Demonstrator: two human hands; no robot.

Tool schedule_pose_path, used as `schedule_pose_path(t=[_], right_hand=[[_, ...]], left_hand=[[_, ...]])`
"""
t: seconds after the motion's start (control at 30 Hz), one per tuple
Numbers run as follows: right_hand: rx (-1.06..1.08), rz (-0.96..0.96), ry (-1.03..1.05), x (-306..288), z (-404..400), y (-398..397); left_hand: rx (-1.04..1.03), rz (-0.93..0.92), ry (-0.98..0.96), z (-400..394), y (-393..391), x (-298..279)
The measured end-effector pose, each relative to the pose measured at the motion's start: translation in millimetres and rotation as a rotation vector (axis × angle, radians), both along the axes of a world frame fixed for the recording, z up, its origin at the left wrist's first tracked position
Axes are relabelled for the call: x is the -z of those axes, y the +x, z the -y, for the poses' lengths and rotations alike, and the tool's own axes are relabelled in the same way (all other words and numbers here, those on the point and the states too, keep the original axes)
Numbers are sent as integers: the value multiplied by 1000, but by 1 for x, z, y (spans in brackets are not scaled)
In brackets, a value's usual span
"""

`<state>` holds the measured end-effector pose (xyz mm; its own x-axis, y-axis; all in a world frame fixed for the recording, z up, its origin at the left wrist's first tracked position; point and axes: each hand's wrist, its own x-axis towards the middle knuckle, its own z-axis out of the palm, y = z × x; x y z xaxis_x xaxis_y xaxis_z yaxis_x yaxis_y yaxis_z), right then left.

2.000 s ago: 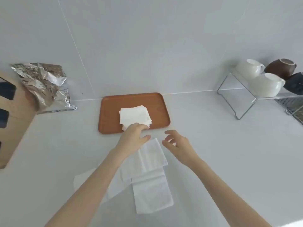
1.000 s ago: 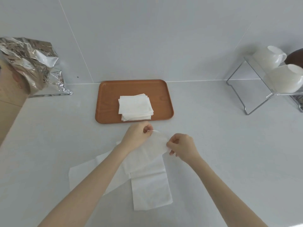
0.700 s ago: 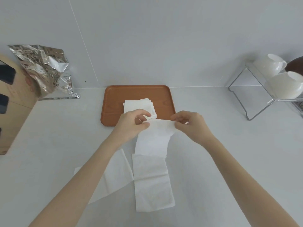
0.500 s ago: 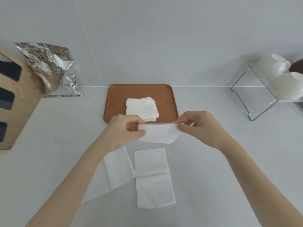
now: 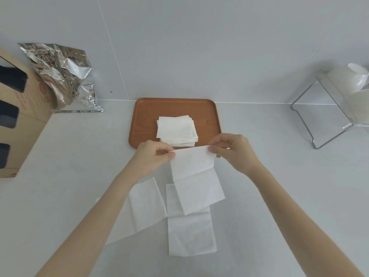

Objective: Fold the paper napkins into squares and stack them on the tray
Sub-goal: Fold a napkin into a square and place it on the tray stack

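A brown tray (image 5: 143,124) lies against the back wall with a stack of folded white napkins (image 5: 176,130) on it. In front of the tray I hold a white paper napkin (image 5: 194,176) up by its top edge. My left hand (image 5: 153,156) pinches the top left corner and my right hand (image 5: 233,150) pinches the top right corner. The napkin hangs down with a crease across its middle. Two more napkins lie flat on the counter beneath it, one (image 5: 189,234) in the middle and one (image 5: 143,204) to the left under my left forearm.
A crumpled foil bag (image 5: 60,74) and a cardboard box (image 5: 18,116) stand at the left. A wire rack (image 5: 327,118) with white cups (image 5: 347,78) stands at the right. The white counter (image 5: 279,176) spreads around my hands.
Both hands picked a napkin up off the counter pile and lifted it in front of the tray. It has since unfolded downward, now hanging longer over the flat napkins.
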<state>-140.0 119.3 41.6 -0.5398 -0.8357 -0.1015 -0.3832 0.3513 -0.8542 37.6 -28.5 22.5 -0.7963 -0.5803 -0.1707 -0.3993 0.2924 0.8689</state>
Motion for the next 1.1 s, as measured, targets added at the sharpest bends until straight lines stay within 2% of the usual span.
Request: schedule_pose_path(t=[0.23,0.5,0.7,0.83,0.93,1.1], right_hand=[[46,-47,25,31,3,-6],[3,-76,7,40,-36,15],[-131,-279,223,83,-63,26],[-258,-426,337,93,-66,28],[-273,-448,329,85,-57,23],[-83,-469,195,73,-24,9]], left_hand=[[-27,50,-145,2,-13,21],[101,65,-302,-29,12,37],[204,190,-429,-60,25,71],[237,223,-466,-63,24,77],[195,233,-419,-56,16,70],[7,196,-414,-33,-4,62]])
